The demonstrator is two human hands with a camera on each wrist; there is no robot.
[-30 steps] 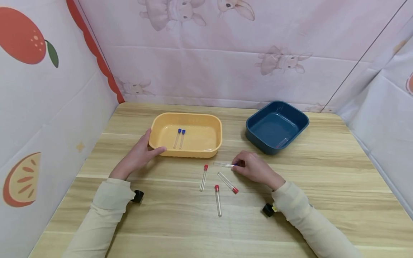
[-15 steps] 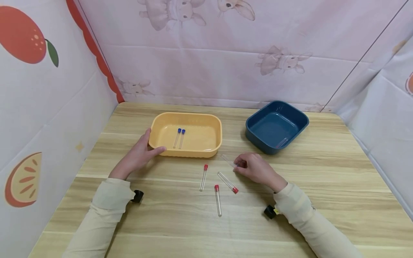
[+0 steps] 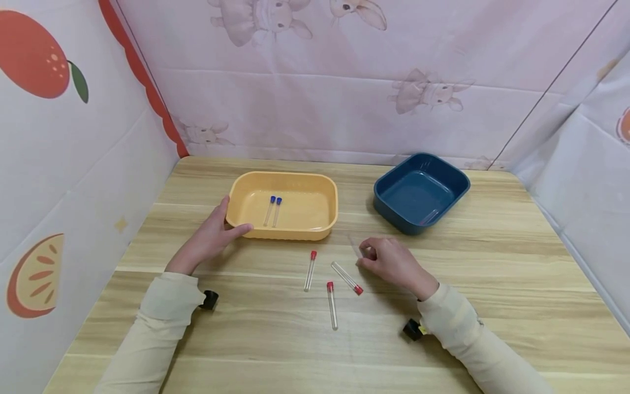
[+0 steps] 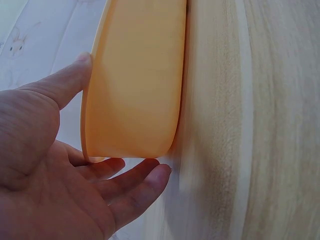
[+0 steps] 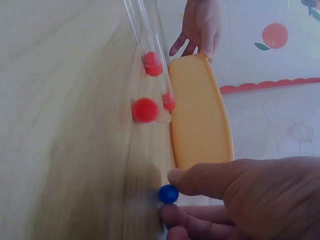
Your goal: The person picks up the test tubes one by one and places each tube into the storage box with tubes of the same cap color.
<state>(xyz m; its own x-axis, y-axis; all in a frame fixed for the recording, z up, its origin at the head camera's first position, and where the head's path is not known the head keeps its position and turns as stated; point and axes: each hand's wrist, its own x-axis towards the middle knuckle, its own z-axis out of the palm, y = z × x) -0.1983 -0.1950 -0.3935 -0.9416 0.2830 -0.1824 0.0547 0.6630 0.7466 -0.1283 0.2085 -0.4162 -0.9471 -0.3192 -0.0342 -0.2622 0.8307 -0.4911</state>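
My left hand point(image 3: 209, 238) grips the near left corner of a yellow tray point(image 3: 283, 234), thumb at the rim and fingers along its end wall point(image 4: 130, 100). Two blue-capped tubes point(image 3: 277, 213) lie side by side in that tray. Thumb and fingertips of my right hand point(image 3: 396, 264) pinch another clear tube point(image 3: 354, 246) by its blue cap point(image 5: 168, 194); its clear end points away from me. Three red-capped tubes lie on the table to the left of this hand: one upper left point(image 3: 310, 271), one slanted point(image 3: 346, 277), one nearest me point(image 3: 332, 306).
A dark blue tray point(image 3: 403, 220) stands at the back right, turned at an angle, with a faint reddish streak inside near its front corner. Printed cloth point(image 3: 334, 120) hangs behind the wooden table point(image 3: 256, 339) and along both sides.
The tube in my right hand has swung from pointing left to pointing away from me, and that hand has moved slightly right and nearer me. My left hand stays at the yellow tray.
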